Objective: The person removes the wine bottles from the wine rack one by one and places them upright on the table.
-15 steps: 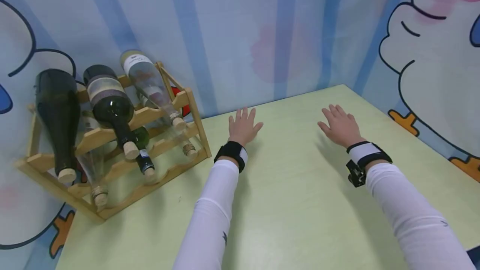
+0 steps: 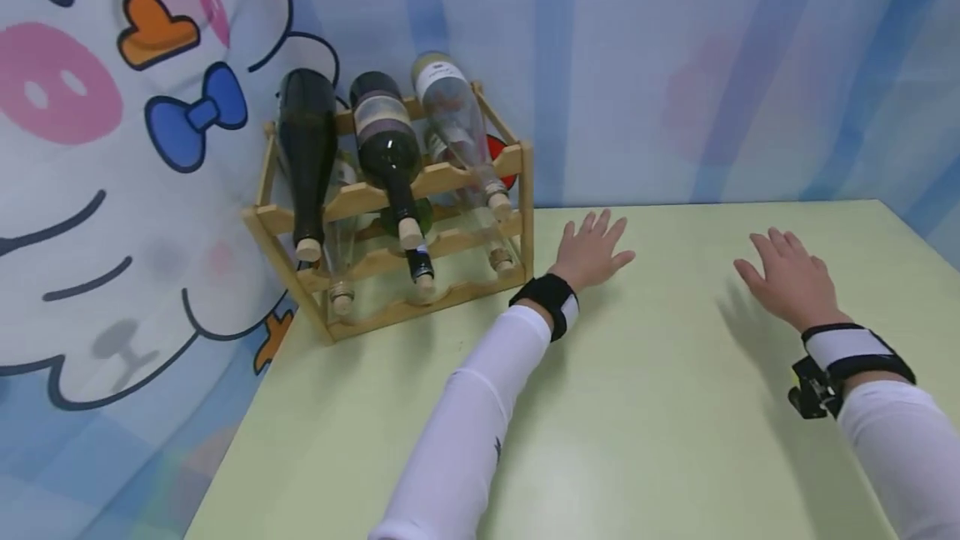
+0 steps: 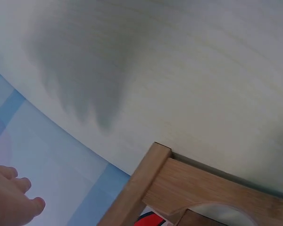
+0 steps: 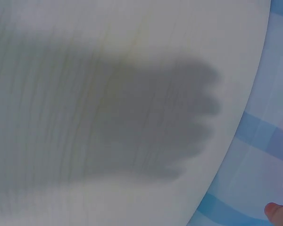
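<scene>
My left hand [image 2: 588,252] hovers over the table, palm down with fingers spread, just right of the wooden wine rack [image 2: 527,215]. Farther right, my right hand [image 2: 791,280] is held the same way and touches nothing. On the rack's top row lie a dark bottle [image 2: 307,157], a dark bottle with a pale label [image 2: 390,148] and a clear bottle [image 2: 459,119], their corks toward me. Lower down are a green bottle [image 2: 420,261] and clear bottles, partly hidden by the slats. In the left wrist view the rack's corner [image 3: 151,174] shows near the fingers [image 3: 12,197].
The pale table [image 2: 645,423] carries the rack at its back left. Behind it hangs a blue striped curtain [image 2: 615,65] with cartoon figures. A red patch [image 2: 501,158] shows behind the rack's right side. Each wrist wears a black strap [image 2: 551,298].
The head view has turned left, so the rack and both hands appear farther right. Both hands stay raised with fingers straight, holding nothing.
</scene>
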The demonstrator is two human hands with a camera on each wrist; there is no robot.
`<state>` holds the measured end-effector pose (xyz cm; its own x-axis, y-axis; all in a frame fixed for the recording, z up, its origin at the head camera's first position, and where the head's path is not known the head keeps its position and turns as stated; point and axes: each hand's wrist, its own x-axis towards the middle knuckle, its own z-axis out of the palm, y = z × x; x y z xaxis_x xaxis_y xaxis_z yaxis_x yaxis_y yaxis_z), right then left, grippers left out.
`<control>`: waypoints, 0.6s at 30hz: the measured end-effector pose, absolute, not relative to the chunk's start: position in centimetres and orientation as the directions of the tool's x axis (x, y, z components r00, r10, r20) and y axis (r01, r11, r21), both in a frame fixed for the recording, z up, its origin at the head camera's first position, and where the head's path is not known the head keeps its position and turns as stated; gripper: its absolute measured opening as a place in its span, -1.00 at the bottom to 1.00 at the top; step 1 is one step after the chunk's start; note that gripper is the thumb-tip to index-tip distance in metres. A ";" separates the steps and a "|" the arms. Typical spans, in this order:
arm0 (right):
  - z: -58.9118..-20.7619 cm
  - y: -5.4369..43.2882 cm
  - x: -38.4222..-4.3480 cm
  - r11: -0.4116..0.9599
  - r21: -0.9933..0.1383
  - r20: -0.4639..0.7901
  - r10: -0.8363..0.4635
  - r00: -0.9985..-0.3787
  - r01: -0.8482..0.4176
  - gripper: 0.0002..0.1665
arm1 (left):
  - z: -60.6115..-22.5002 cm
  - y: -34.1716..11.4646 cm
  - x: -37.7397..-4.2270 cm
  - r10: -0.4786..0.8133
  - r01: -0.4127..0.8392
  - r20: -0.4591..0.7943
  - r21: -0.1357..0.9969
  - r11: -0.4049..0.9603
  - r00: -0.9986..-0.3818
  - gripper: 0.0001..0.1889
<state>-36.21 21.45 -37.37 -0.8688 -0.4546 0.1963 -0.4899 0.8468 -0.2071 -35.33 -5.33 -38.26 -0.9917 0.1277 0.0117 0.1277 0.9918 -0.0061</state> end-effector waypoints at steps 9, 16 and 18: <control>-38.4 18.9 -35.4 0.745 -0.409 0.228 -0.476 -0.849 -0.527 -0.26 | -38.7 -5.6 -33.2 0.279 0.283 0.101 0.024 0.959 -0.955 -0.37; -36.7 14.9 -34.1 0.627 -0.502 0.329 -0.499 -0.802 -0.596 -0.29 | -37.4 -7.5 -28.1 0.383 0.428 0.262 0.144 0.892 -0.886 -0.47; -35.9 13.6 -33.6 0.594 -0.511 0.372 -0.499 -0.783 -0.622 -0.31 | -36.8 -7.9 -26.3 0.424 0.490 0.310 0.176 0.854 -0.851 -0.54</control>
<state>-33.56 13.60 -35.92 -0.7826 -0.4992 0.3718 -0.6215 0.5937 -0.5111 -26.27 -7.92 -36.80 -0.8508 0.4242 0.3102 0.4899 0.8538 0.1762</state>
